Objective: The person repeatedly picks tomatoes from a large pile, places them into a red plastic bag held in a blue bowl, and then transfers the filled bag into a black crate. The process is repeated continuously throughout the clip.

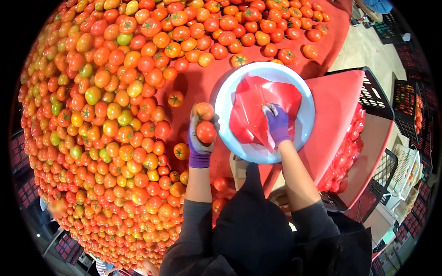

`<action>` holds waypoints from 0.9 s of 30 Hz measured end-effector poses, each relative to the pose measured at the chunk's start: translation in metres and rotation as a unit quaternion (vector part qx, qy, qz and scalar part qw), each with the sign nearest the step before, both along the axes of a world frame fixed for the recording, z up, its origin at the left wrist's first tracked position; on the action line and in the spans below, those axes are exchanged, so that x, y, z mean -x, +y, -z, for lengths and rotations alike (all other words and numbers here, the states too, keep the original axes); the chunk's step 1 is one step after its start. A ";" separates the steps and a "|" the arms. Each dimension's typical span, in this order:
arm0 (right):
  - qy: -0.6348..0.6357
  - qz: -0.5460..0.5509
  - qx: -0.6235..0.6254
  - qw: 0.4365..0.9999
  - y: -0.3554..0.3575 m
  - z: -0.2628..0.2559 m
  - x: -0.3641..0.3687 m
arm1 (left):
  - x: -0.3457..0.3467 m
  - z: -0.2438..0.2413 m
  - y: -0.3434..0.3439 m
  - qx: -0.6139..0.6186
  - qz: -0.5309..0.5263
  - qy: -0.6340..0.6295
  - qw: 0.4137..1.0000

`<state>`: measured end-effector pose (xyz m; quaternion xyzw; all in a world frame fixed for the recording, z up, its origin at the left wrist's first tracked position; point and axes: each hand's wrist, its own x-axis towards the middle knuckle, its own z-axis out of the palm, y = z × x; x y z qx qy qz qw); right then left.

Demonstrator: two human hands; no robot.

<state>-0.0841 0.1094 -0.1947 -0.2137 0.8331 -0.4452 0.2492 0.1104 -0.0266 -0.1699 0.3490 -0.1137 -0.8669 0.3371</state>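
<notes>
My left hand (197,144), in a grey and purple glove, cradles two tomatoes: an orange-red one (203,111) above and a redder one (206,132) below. It hovers just left of a round light-blue plastic basin (223,100). Inside the basin lies a crumpled red plastic bag (253,93). My right hand (278,123), gloved the same way, has its fingers curled onto the bag and grips a fold of it; the fingertips are partly hidden. Beside my left hand, loose tomatoes (181,151) rest on the red sheet (197,82).
A huge heap of tomatoes (114,138) spreads over the left and far side. At right stands a black plastic crate (376,93) lined with red sheeting (336,100), holding bunched red bags (348,155). Behind it are a white basket (402,165) and stacked crates (405,114).
</notes>
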 end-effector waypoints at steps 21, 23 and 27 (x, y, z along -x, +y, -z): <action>-0.304 -0.106 0.324 0.890 0.056 -0.131 -0.014 | 0.101 -0.085 0.092 0.123 0.083 -0.035 0.988; -0.247 -0.079 0.264 0.929 0.039 -0.140 -0.005 | 0.105 -0.090 0.094 0.117 0.091 -0.018 0.989; 0.178 -0.108 0.030 0.978 0.037 -0.137 -0.020 | 0.116 -0.085 0.102 -0.008 0.130 0.155 0.979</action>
